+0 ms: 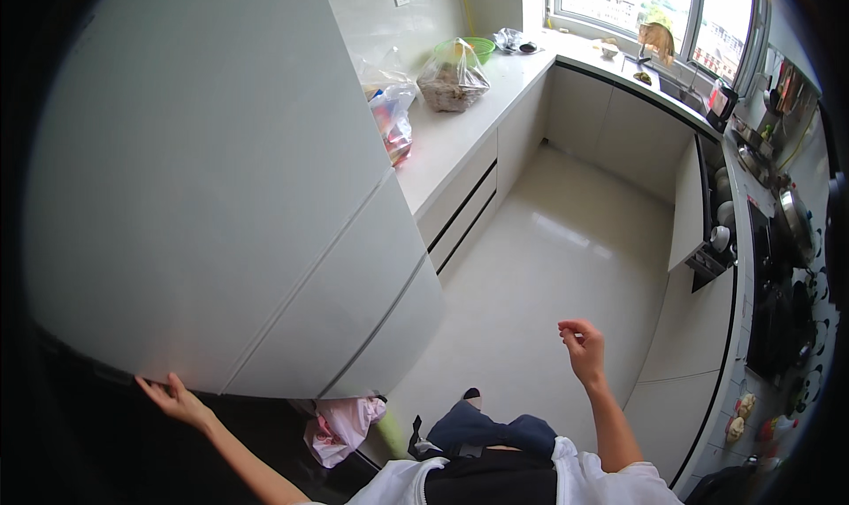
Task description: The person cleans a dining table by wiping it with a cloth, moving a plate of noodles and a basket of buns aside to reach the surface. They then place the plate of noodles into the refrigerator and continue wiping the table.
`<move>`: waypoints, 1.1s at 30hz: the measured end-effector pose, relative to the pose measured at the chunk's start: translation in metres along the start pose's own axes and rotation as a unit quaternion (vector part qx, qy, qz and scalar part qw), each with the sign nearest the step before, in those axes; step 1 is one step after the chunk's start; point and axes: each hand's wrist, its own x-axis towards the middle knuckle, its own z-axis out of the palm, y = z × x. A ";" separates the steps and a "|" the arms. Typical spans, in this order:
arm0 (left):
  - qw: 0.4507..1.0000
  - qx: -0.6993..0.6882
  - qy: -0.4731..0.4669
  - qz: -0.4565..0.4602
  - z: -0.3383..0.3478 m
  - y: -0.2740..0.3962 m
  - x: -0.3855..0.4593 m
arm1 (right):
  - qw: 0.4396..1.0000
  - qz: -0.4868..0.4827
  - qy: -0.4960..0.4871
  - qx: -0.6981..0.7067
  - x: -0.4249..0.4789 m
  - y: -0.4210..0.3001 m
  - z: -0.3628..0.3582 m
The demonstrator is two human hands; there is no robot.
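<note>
A large pale refrigerator point(219, 173) with an upper door and two lower drawer fronts fills the left side. My left hand point(178, 402) touches the near edge of its upper door, thumb and fingers spread. No gap shows along that door's seam with the drawer point(331, 293) below. Over the tiled floor point(517, 286), my right hand point(584, 349) hangs in the air. Its fingers are loosely curled and nothing is in them. The nearest thing to it is the right-hand cabinet front point(690, 332), some way off.
A bag of brown food point(452, 88) and a green basket point(481, 48) stand on the left counter point(457, 140). At right a dish pull-out point(686, 206) juts into the aisle below the hob point(763, 306). A pink plastic bag point(341, 429) hangs beside the refrigerator.
</note>
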 end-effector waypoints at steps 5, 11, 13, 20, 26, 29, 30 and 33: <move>0.990 0.112 0.050 -0.068 0.012 0.022 -0.002 | 0.997 0.070 0.036 -0.024 0.039 0.021 0.018; 0.987 0.026 0.140 0.077 0.142 0.130 -0.047 | 0.996 0.079 0.031 -0.037 0.113 0.037 0.015; 0.988 -0.060 0.039 0.135 0.220 0.160 -0.081 | 0.997 0.061 0.033 -0.023 0.144 0.045 0.005; 0.896 -0.298 -0.327 -0.044 0.478 0.315 -0.212 | 0.991 0.083 0.081 -0.068 0.269 0.100 -0.080; 0.803 -0.370 -0.449 -0.126 0.657 0.461 -0.278 | 0.979 0.109 0.164 -0.058 0.395 0.130 -0.201; 0.774 -0.382 -0.484 -0.146 0.722 0.507 -0.305 | 0.974 0.116 0.188 -0.057 0.456 0.132 -0.243; 0.767 -0.379 -0.494 -0.154 0.744 0.519 -0.312 | 0.972 0.126 0.192 -0.045 0.478 0.133 -0.251; 0.752 -0.370 -0.515 -0.182 0.811 0.544 -0.338 | 0.974 0.132 0.185 -0.021 0.546 0.143 -0.273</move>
